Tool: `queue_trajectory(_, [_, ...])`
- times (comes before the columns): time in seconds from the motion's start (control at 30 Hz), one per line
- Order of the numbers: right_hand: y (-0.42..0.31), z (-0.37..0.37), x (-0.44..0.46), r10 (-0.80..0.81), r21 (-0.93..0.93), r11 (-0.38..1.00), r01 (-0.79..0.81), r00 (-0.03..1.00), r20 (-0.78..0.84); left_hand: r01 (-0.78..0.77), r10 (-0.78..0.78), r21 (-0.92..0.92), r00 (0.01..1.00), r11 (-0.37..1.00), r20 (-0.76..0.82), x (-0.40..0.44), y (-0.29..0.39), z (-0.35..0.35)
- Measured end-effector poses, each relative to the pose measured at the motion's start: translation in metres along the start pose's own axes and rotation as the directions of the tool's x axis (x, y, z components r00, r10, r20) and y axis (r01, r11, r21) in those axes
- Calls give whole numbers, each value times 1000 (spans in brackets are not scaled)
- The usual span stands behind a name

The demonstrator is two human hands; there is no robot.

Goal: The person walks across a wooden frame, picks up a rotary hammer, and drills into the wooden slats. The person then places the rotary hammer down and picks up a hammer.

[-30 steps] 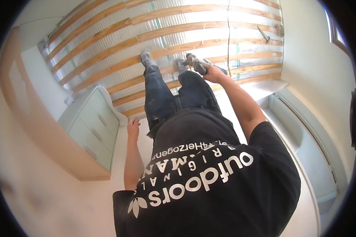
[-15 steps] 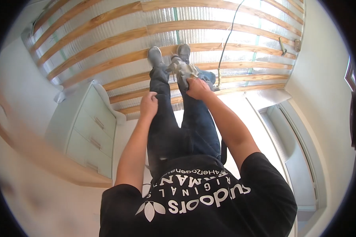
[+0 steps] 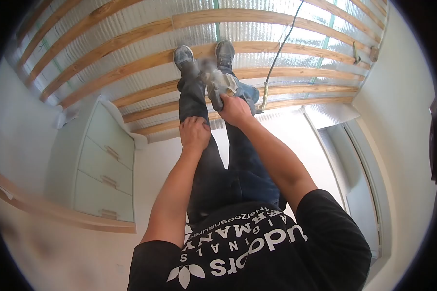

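Three pale green drawers are on the left side as I watch from far off. Near the middle, the left hand lies on a dark cloth trouser leg; I can't tell if it squeezes. Just right, the right hand grips a bulky grey tool, above the middle. One thin dark cord runs at upper right.

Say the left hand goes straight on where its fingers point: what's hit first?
The left jeans leg, which the left hand rests on; farther along, probably the left shoe, though depth is unclear.
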State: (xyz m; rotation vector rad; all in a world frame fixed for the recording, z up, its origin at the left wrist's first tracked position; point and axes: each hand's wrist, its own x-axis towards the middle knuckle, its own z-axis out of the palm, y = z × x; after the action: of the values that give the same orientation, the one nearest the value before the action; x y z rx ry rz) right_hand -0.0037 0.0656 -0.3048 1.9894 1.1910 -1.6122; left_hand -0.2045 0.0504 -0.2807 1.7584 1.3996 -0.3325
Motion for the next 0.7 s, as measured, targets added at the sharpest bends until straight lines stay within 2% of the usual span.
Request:
queue_trajectory(0.17, [1,-6,9,-10,-14,1000,10,1000,10,30,-29,-16,999,999,35,2,4,9])
queue_trajectory(0.27, [1,-7,9,-5,-8,1000,6,1000,20,36,-39,61,998,998,44,4,8,15])
queue_trajectory(0.37, [-2,-5,14,-16,5,1000,16,1000,19,21,-21,32,1000,999,15,2,9,21])
queue_trajectory(0.5, [-12,-11,15,33,19,999,-35,998,56,46,-47,15,997,999,53,3,12,21])
queue_trajectory(0.7, [-14,-10,18,15,-7,1000,-15,997,71,60,-60,5,996,998,64,-2,5,24])
